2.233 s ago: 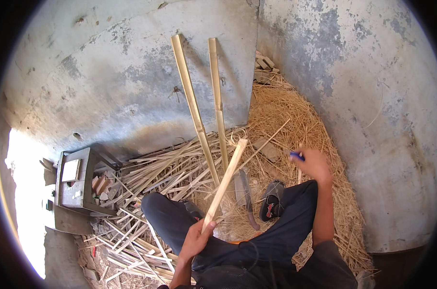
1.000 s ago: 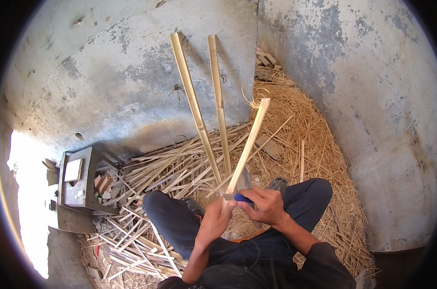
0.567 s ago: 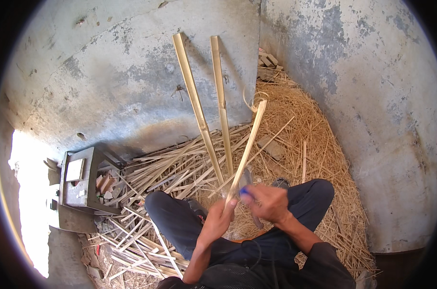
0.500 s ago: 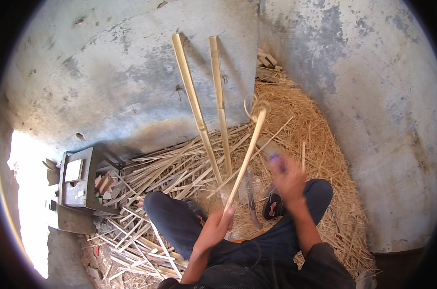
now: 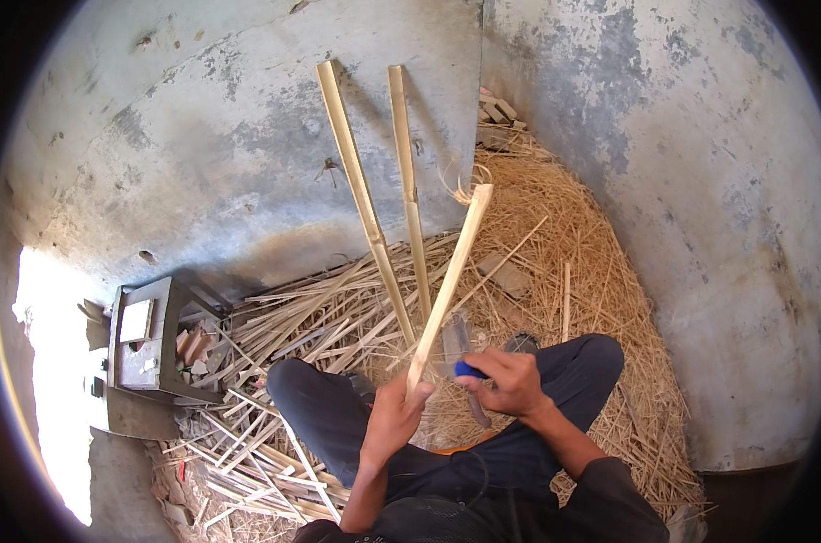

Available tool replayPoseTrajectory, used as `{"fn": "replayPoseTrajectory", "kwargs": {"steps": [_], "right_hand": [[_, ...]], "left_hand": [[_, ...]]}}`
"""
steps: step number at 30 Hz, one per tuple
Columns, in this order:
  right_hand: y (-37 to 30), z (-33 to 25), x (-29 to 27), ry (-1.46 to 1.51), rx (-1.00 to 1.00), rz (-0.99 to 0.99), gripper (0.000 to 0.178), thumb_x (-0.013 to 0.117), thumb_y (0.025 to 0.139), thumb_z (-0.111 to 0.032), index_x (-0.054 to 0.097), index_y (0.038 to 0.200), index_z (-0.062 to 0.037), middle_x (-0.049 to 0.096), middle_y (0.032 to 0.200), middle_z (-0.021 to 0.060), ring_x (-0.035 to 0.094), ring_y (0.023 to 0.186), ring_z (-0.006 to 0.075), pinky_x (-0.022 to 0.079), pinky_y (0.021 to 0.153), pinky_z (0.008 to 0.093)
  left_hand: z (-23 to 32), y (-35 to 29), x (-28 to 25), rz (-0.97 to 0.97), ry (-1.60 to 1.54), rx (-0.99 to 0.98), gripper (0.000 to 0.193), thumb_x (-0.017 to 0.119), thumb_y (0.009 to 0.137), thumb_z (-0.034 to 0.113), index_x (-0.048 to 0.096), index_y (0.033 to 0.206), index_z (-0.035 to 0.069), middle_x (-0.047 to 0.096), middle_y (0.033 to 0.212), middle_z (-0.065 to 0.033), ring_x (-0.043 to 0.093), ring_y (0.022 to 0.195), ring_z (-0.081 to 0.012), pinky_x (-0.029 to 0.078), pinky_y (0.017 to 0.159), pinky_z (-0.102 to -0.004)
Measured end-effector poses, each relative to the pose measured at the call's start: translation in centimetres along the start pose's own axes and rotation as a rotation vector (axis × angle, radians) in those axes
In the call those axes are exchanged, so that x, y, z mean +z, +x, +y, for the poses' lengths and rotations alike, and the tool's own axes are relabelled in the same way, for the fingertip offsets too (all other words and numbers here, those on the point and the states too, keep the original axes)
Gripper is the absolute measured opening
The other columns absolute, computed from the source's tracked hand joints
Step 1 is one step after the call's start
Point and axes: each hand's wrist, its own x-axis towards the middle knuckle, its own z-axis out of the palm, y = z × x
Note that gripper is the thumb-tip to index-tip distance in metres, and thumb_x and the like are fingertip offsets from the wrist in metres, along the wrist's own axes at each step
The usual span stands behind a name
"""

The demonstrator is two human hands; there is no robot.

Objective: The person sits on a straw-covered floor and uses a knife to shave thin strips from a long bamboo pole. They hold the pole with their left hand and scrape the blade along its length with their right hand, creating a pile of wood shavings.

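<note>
In my left hand is the near end of a split bamboo strip, which slants up and away to the right. Thin curled shavings stand by its far end. My right hand, fingers bent, grips a small blue thing whose kind I cannot make out. Just beyond and below it, between my folded legs, is a grey, flat, blade-like piece with a curved brownish part nearer me. How these parts join is hidden by my right hand.
Two long bamboo strips lean against the grey wall. Split strips cover the floor at left, and fine shavings are heaped at right. A small wooden cabinet lies at far left. A flat block rests among the shavings.
My right hand has come down and left, towards my left hand, with the blue thing. The held bamboo strip has shifted slightly left and turned, its broad pale face now showing.
</note>
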Motion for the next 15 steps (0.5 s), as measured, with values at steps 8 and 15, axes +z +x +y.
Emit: {"fn": "replayPoseTrajectory", "kwargs": {"steps": [8, 15], "right_hand": [[0.4, -1.3, 0.8, 0.006, -0.013, 0.029, 0.033, 0.087, 0.094, -0.035, 0.079, 0.111, -0.0083, 0.071, 0.083, 0.006, 0.071, 0.064, 0.0252, 0.055, 0.057, 0.0368], [0.9, -1.6, 0.3, -0.02, -0.03, 0.036, 0.033, 0.087, 0.093, -0.035, 0.08, 0.108, -0.0071, 0.071, 0.082, 0.0063, 0.069, 0.062, 0.0247, 0.054, 0.056, 0.036]], "left_hand": [[4.1, 0.2, 0.9, 0.062, 0.121, 0.052, 0.041, 0.073, 0.109, 0.031, 0.068, 0.128, -0.005, 0.073, 0.094, -0.031, 0.07, 0.092, -0.0551, 0.055, 0.076, -0.0529], [4.6, 0.3, 1.0, 0.079, 0.134, 0.058, 0.041, 0.071, 0.11, 0.032, 0.067, 0.127, -0.005, 0.073, 0.09, -0.0301, 0.07, 0.09, -0.0549, 0.054, 0.075, -0.0529]]}}
